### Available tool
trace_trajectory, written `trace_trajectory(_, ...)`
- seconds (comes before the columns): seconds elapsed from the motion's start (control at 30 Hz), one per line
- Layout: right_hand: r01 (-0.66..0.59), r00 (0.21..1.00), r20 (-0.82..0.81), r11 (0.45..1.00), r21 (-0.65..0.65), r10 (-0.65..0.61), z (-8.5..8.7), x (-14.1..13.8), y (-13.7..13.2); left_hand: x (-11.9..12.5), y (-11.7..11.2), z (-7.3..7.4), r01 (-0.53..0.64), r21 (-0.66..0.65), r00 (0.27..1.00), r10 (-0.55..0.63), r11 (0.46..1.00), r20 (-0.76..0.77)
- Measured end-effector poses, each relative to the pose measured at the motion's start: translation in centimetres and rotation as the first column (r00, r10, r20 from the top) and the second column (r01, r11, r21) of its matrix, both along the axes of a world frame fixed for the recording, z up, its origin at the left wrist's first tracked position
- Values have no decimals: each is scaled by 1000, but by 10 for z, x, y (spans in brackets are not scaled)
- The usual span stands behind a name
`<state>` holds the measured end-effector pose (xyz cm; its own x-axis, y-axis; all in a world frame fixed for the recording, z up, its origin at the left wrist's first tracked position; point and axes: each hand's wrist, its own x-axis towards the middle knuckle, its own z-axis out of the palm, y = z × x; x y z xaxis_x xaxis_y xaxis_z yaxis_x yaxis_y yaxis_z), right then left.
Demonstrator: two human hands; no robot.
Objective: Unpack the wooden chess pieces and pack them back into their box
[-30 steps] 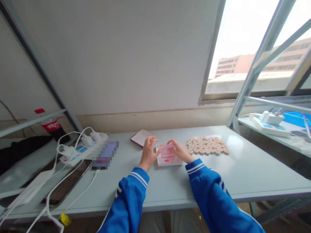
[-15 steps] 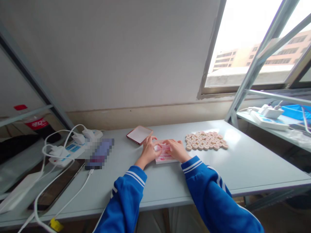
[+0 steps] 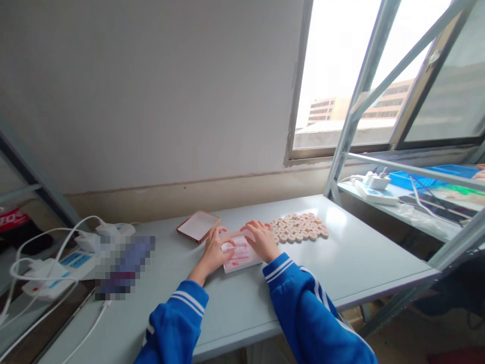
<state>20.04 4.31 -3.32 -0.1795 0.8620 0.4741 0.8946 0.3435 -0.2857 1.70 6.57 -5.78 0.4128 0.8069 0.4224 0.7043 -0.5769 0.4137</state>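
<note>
Daylight from an open steel-framed window (image 3: 341,76) falls across the pale bench (image 3: 341,263). The left hand (image 3: 211,254) and right hand (image 3: 262,241) arch their fingers (image 3: 248,228) around a pink-printed white block (image 3: 241,259); whether they grip it, I cannot tell. Close beyond the right fingers lie wooden xiangqi pieces (image 3: 299,227) (tightly packed), so a slip could scatter them. Beyond the left fingers sits a red-edged flat case (image 3: 197,226).
</note>
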Motion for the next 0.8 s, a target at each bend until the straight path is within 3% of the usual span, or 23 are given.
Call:
trace_trajectory(0.07, 175, 984, -40, 983, 56, -173, 4, 19, -7, -2, 2, -1, -25, 7, 999, 25, 1000, 22)
trace_trajectory(0.13, 303, 952, -48, 953, 30, -301, 3, 40, -14, -4, 4, -2, -89, 26, 995, 88, 996, 53)
trace_trajectory(0.27, 321, 946, 84, 943, -89, -314, -9, 66, -21, -6, 7, -4, -173, 47, 982, 169, 984, 83)
trace_trajectory(0.43, 247, 962, 140, 966, -76, -235, -20, 65, -22, -4, -2, -3, -121, -81, 991, 125, 989, 47)
trace_trajectory(0.57, 180, 984, -8, 984, -6, -180, -19, 62, -16, -3, -5, -1, -49, -125, 994, 61, 991, 96)
trace_trajectory(0.67, -6, 991, -130, 1000, 24, 9, -12, 49, -8, 0, -2, -1, -10, -211, 984, 47, 977, 169)
trace_trajectory(0.73, -190, 976, -122, 980, -60, 182, -6, 34, -2, 4, 3, -1, 12, -289, 963, 67, 957, 260)
trace_trajectory(0.8, -291, 956, -69, 944, -158, 284, -2, 17, 4, 8, 9, -1, 32, -353, 946, 86, 935, 312)
